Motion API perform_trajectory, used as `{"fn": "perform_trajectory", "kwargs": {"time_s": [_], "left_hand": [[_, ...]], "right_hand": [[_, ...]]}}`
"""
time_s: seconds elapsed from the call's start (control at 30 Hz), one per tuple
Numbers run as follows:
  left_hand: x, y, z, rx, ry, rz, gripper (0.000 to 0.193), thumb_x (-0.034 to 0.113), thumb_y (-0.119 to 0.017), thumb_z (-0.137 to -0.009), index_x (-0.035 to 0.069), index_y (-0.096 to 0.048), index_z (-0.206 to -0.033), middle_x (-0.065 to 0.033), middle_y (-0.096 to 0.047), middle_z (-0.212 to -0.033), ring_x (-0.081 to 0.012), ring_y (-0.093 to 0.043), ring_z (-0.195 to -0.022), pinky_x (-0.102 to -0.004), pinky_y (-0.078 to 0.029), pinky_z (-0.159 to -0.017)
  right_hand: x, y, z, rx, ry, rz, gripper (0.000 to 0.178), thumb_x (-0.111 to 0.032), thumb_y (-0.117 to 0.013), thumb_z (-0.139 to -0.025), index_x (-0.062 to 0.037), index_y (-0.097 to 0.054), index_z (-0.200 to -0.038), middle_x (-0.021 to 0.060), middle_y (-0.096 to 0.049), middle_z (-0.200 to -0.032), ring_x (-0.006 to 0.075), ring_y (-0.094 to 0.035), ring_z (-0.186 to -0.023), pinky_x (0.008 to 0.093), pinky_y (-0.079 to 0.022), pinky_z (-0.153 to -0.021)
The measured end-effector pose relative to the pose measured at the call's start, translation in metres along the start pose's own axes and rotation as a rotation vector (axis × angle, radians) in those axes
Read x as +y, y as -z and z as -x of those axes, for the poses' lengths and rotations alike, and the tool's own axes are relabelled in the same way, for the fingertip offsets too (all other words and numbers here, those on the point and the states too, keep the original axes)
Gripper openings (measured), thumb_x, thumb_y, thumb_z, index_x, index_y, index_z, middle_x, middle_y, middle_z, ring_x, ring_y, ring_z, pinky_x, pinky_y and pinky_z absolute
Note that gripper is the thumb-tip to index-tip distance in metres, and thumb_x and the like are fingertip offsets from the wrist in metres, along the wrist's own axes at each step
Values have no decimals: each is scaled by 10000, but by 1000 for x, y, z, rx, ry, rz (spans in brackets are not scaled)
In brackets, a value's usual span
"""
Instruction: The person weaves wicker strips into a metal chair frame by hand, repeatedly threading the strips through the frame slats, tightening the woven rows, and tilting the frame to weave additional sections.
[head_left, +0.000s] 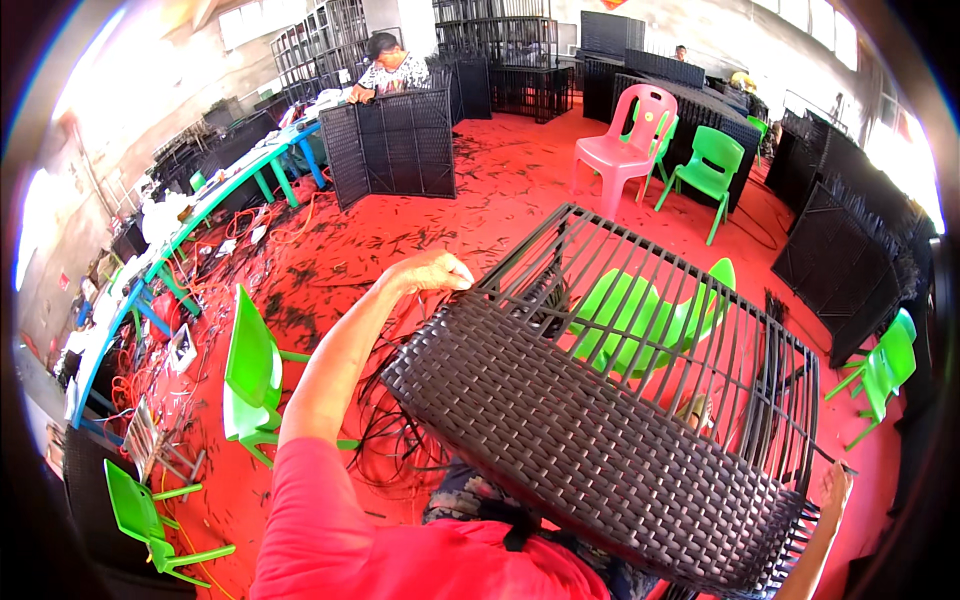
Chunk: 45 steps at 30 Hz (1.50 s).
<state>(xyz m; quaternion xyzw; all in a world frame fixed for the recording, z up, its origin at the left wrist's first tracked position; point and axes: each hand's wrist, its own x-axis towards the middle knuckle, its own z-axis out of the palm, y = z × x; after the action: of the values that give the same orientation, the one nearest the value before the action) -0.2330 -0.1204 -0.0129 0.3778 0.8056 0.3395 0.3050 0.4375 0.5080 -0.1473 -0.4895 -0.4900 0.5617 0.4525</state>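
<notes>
A black woven wicker panel (590,440) on a metal frame lies tilted across my lap. Dark woven strips cover its near part, while the far part is bare parallel bars (690,290). My left hand (435,270) is closed at the panel's left edge, where the weave meets the bars; what its fingers grip is hidden. Beyond the right edge, my right hand (836,488) is closed around the end of a thin black strip (828,458) that sticks out from the frame. Loose black strips (400,430) hang below the panel's left side.
A green chair (620,310) shows through the bars, and another green chair (252,370) stands to my left. Ahead is a pink chair (625,145). Scraps litter the red floor (330,240). At the far left, a person (390,70) leans over a black panel (395,145) beside a long table (215,195).
</notes>
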Motion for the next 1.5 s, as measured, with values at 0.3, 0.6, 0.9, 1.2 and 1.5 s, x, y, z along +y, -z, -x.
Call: {"fn": "perform_trajectory", "kwargs": {"time_s": [0.3, 0.6, 0.9, 1.2, 1.5], "left_hand": [[-4, 0, 10, 72, -156, -413, 245, 62, -601, -697, 26, -637, -937, -116, -649, -913, -210, -605, -835, -309, -446, -745], [-1, -14, 5, 399, -309, -732, 235, 23, -499, -716, 63, -647, -894, -151, -616, -837, -295, -581, -809, -379, -447, -732], [-7, -10, 20, 185, -87, -20, 208, 188, -563, -802, 13, -627, -893, -72, -625, -843, -173, -572, -787, -314, -438, -705], [-38, -23, -8, 374, 45, 90, 255, 239, -604, -826, -8, -650, -868, -49, -625, -733, -117, -546, -645, -284, -431, -624], [-17, -33, -11, 373, 256, 664, 238, 181, -642, -799, -13, -639, -937, -90, -654, -847, -148, -601, -705, -306, -477, -632]], "right_hand": [[-1, -2, 7, -20, 12, 25, 258, -303, -641, -782, -157, -528, -962, -20, -533, -782, 123, -553, -736, 262, -441, -571], [-5, -4, 9, 26, 26, 14, 262, -314, -640, -783, -150, -526, -955, -15, -536, -785, 125, -552, -731, 262, -443, -579], [-14, -6, 16, 39, 28, 51, 282, -343, -636, -786, -138, -522, -941, -6, -541, -800, 131, -550, -729, 264, -448, -604], [-14, -1, 14, 25, 27, 31, 318, -346, -660, -764, -138, -519, -958, 10, -543, -856, 140, -548, -760, 270, -459, -637], [-17, 1, 14, 13, -5, 31, 428, -346, -674, -751, -129, -484, -1067, 44, -536, -975, 177, -546, -865, 320, -456, -739]]}}
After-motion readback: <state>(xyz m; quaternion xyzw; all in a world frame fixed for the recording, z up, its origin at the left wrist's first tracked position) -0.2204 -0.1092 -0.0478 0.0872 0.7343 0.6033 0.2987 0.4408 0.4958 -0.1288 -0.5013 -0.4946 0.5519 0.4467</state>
